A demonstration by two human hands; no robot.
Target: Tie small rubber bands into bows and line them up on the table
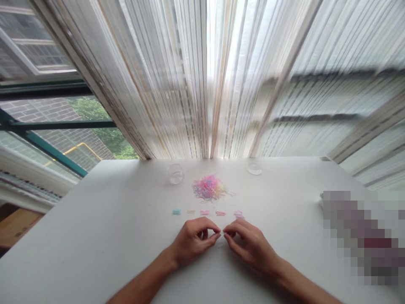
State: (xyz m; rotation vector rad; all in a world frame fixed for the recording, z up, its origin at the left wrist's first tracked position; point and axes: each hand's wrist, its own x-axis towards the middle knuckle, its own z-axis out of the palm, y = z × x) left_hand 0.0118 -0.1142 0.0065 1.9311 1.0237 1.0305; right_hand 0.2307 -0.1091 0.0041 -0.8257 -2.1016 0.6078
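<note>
1. The person's left hand (191, 240) is bringing its thumb and forefinger tips close together; whether they are gripping anything cannot be told.
2. The right hand (253, 241) is facing it, thumb and fingertips also drawn near each other; whether they are pinching anything is likewise too small to tell. The two hands' fingertips are almost meeting.
3. A pale loop (218, 245) is lying just below the fingertips.
4. Beyond the hands, small groups are forming a row: teal (176, 211), pale yellow (190, 211), pink (205, 213), coral (220, 213) and purple (238, 213), the purple one lying nearest the right hand.
5. Behind the row, a multicoloured heap (208, 188) of thin, tangled pieces is spreading over the white table (110, 236).
6. Two clear containers (173, 181) are flanking the heap, standing apart from it.
7. Striped curtains (177, 84) are hanging behind the table.
</note>
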